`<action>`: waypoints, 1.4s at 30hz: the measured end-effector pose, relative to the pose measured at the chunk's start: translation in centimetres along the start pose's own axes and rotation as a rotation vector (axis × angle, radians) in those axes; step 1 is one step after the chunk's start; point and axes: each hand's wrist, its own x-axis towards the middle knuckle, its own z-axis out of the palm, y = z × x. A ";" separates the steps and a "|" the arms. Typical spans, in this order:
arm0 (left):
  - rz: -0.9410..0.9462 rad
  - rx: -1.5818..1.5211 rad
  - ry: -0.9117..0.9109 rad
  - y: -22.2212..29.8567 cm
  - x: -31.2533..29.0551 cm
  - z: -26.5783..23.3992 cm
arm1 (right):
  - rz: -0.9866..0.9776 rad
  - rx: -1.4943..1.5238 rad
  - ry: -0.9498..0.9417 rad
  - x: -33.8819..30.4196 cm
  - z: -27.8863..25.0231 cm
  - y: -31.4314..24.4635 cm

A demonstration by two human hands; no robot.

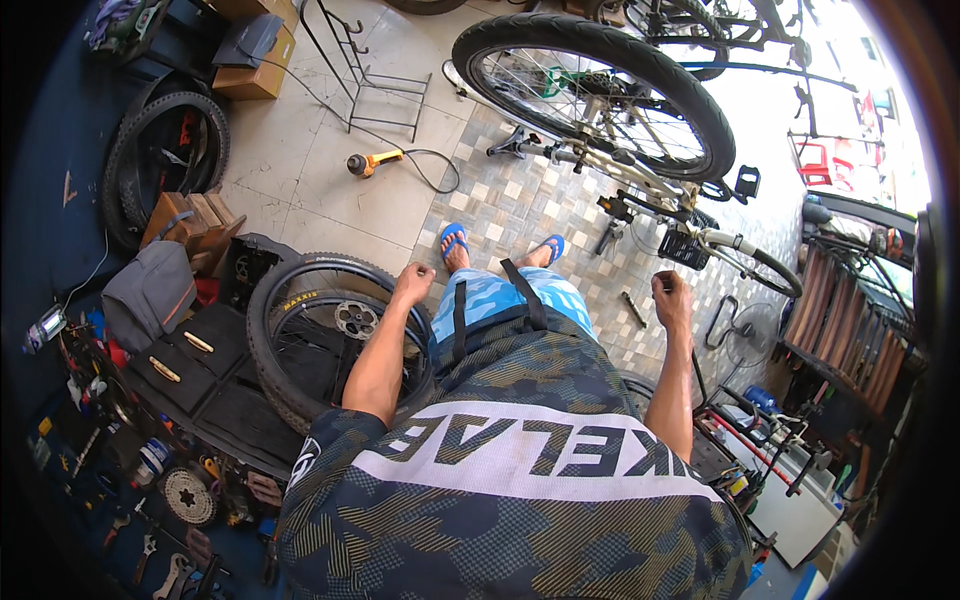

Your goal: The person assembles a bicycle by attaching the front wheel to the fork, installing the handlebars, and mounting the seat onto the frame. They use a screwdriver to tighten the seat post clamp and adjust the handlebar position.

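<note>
My left hand [415,281] hangs beside my left hip with its fingers curled in, and no object shows in it. Closest to it is a bicycle wheel [262,345] with a black tyre and a disc rotor [356,321], leaning over a black bench. On my other side, my right hand [673,298] is held out over the tiled floor, fingers bent toward the palm, also with nothing visible in it. Beyond that hand a light-coloured bicycle [640,178] lies or stands upturned, its big wheel [590,95] toward me. Neither hand touches these things.
A yellow-orange corded power tool [375,162] lies on the floor ahead, its cable trailing. Behind it stands a metal rack [388,90]. A grey bag [150,293], spare tyres [120,165] and hand tools [175,575] fill the left. A fan [752,334] stands at right.
</note>
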 end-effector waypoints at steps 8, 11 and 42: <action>-0.011 0.038 -0.006 -0.1 -0.5 -0.3 | -0.020 0.028 -0.009 -0.5 0.6 0.9; -0.003 0.044 -0.001 -0.3 -0.4 0.0 | -0.016 0.017 -0.008 -0.7 0.6 0.8; 0.113 0.136 0.050 -0.5 0.5 0.3 | 0.030 0.075 -0.024 -1.4 1.5 2.5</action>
